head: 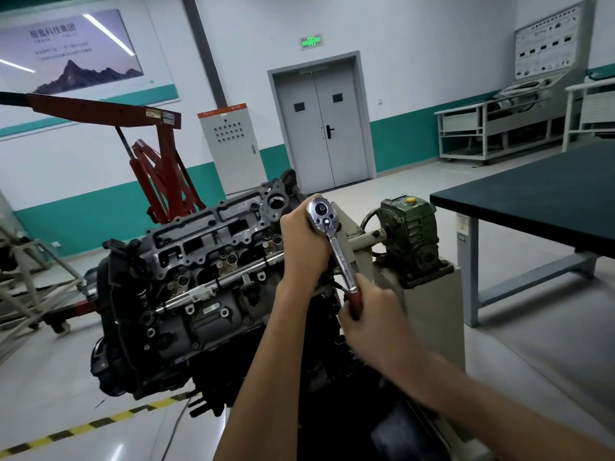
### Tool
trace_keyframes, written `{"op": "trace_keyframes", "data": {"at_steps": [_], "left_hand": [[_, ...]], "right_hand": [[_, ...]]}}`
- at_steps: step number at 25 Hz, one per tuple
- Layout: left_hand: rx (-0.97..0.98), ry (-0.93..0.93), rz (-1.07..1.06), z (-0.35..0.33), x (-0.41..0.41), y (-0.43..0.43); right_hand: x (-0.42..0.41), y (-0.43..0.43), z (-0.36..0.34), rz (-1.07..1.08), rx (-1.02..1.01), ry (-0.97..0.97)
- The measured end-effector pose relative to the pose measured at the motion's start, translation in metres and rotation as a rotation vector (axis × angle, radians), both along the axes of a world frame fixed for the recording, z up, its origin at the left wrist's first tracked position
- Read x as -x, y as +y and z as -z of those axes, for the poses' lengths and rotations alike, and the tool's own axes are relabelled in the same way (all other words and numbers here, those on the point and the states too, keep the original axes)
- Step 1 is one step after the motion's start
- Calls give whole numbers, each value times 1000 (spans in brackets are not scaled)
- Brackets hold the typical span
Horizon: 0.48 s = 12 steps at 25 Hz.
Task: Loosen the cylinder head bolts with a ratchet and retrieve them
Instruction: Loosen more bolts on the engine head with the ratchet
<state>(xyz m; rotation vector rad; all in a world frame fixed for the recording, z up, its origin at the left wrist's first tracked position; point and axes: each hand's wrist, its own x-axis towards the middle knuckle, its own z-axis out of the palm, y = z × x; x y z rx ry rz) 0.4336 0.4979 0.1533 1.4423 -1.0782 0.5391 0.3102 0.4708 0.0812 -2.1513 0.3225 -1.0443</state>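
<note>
An engine with its bare cylinder head [213, 247] hangs tilted on a stand in the middle of the view. A chrome ratchet [334, 242] with a red handle stands over the head's right end. My left hand [304, 241] grips the ratchet's round head from the left. My right hand [369, 314] grips the red handle lower down. What the ratchet sits on is hidden behind my left hand. Small bolt heads show along the cylinder head's top face.
The stand's green gearbox [411, 234] and grey pedestal [432, 314] are right of the engine. A dark-topped workbench [532, 194] stands at the right. A red engine crane [159, 154] is behind the engine. Yellow-black floor tape [86, 427] runs at lower left.
</note>
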Motion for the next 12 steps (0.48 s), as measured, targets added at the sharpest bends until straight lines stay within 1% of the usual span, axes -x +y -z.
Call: {"op": "trace_keyframes", "data": {"at_steps": [3,5,6,7,8,10,12], "left_hand": [[-22,-31,1,-6,3,2],[-33,-27,16,-6,3,1],[-32,-17,19,-6,3,2],[-27,-6,24,-6,3,2],[-20,-2,29,-5,3,3],[16,-26,26,-2,3,3],[79,-42,23,2,3,0]], "right_hand": [[15,-64,-26,4,278,210],[16,-97,-52,124,543,252],[13,-104,-60,185,630,245],[12,-107,-63,209,653,226],[13,-104,-59,212,615,208],[14,-79,-33,156,409,169],[8,-36,-8,115,205,119]]}}
